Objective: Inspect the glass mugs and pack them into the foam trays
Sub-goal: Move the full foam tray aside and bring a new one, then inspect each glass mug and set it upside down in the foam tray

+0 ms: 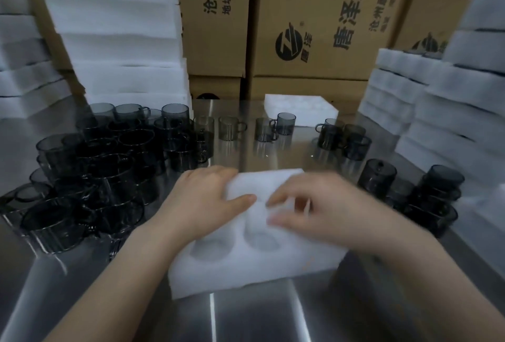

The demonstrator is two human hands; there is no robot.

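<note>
Left hand point(202, 202) pinching foam tray point(246, 268) edge, right hand point(328, 210) grip unclear (blurred), mugs point(95, 177) flanking

Left of frame: crowded mug cluster point(103, 172) blocks the table.
Lower right: right-hand mugs point(431, 196) stand near the foam tray point(254, 262).
Centre, beyond tray: bare steel table point(287, 158), passable.
Upper sides: foam stacks point(120, 41) wall both edges.

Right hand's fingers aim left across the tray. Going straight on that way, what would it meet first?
Most likely the left hand: its thumb lies on the foam tray just ahead of the right hand. Blur leaves depth unsure.
</note>
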